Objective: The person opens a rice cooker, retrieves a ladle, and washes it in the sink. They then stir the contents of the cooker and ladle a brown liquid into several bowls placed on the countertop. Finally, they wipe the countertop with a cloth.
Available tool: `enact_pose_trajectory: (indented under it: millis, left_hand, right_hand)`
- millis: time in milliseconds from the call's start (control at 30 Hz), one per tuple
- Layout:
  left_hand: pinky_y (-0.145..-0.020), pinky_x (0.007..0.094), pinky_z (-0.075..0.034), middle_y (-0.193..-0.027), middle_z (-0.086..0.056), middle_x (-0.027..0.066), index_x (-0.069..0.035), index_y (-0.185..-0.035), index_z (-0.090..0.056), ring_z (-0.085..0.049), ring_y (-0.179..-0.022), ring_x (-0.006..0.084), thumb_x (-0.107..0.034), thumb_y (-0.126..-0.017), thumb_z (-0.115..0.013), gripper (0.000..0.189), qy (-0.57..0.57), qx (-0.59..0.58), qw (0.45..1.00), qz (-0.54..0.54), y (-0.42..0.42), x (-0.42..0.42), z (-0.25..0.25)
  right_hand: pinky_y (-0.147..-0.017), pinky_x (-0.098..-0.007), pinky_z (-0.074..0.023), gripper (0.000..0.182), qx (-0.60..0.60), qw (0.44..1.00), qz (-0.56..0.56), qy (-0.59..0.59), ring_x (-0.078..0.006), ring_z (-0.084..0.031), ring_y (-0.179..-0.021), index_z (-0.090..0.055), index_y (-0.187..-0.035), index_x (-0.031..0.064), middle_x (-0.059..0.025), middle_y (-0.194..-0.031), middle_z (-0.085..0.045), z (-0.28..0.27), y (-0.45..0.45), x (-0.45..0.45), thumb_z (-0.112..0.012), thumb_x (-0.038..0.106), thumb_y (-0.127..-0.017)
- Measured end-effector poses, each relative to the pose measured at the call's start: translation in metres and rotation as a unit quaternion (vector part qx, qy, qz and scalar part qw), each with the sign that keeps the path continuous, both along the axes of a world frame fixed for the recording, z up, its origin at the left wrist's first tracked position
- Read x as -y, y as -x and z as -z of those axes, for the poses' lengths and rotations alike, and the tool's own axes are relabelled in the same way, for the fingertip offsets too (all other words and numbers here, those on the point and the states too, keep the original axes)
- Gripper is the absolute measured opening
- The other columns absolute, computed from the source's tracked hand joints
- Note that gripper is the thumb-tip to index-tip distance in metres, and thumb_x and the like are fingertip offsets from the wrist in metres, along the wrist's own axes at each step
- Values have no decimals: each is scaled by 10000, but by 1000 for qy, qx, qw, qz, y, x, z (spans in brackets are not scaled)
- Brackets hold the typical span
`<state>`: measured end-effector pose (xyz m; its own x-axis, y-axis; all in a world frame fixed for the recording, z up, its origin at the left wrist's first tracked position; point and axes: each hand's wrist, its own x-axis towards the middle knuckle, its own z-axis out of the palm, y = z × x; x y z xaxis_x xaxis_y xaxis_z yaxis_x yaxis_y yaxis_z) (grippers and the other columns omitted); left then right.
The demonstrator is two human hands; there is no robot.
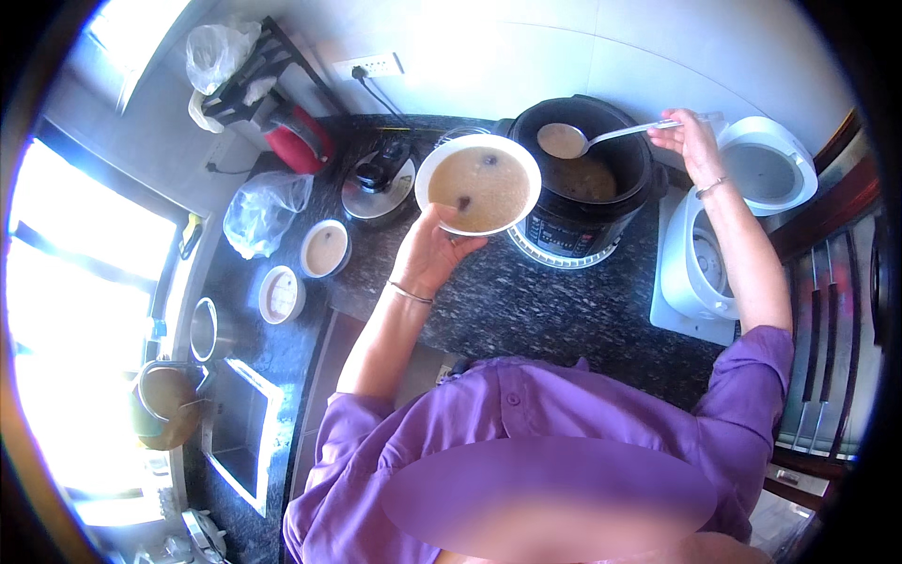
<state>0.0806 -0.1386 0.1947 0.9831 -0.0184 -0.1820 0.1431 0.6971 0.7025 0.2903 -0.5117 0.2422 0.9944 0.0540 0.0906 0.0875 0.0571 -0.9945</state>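
Observation:
My left hand (438, 247) holds a white bowl (426, 166) by its near rim, above the counter. Tan porridge (486, 187) with dark pieces fills the bowl nearly to the brim. My right hand (687, 141) grips the handle of a ladle (620, 132). The ladle's round scoop, full of porridge (561, 139), hangs over the mouth of a black electric pressure cooker (560, 233). More porridge (581, 178) lies at the bottom of the cooker's pot. The cooker stands without its lid on a white slatted round stand (557, 259).
Two more filled bowls (325, 248) (282, 295) stand left on the dark speckled counter (564, 310). Behind them are a plastic bag (264, 215), a pot lid (380, 187) and a red kettle (299, 137). A white appliance (694, 261) with raised lid is right; a sink (239, 430) lies left.

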Motion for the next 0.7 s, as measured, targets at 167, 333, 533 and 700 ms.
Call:
enact_pose_trajectory:
  millis: [167,333,533,700]
  left_hand:
    - [-720,432,-595,-1185,-499,206,13,-1285,-345,-613,-956,344,-144,-855,-546,501,38,12,999,14,-4,0,12]
    - [-753,433,-573,-1166,-520,166,4,-1268,-382,-602,-987,313,-149,-846,-563,484,49,8,999,12,-2,2,19]
    - [-782,413,-553,-1132,-549,134,-12,-1182,-483,-597,-999,268,-188,-845,-593,397,35,-13,999,-8,5,-8,37]
    - [-799,436,-552,-1165,-536,138,-14,-1236,-435,-585,-1039,272,-204,-861,-609,455,56,0,998,-43,28,-25,56]
  right_hand:
    - [-699,-308,-579,259,70,997,-14,38,-253,-685,-781,-560,-987,-28,-162,-943,-636,-51,11,12,-456,201,-922]
    - [-722,-289,-577,278,87,992,-32,87,-238,-684,-808,-580,-1015,-26,-164,-933,-645,-111,37,7,-499,222,-919]
    - [-727,-265,-574,261,79,989,-70,100,-216,-683,-818,-591,-1020,-19,-139,-928,-654,-134,59,-23,-540,209,-903]
    - [-704,-278,-582,231,52,985,-147,72,-221,-685,-802,-586,-1013,-10,-131,-933,-647,-106,80,-77,-519,183,-906]
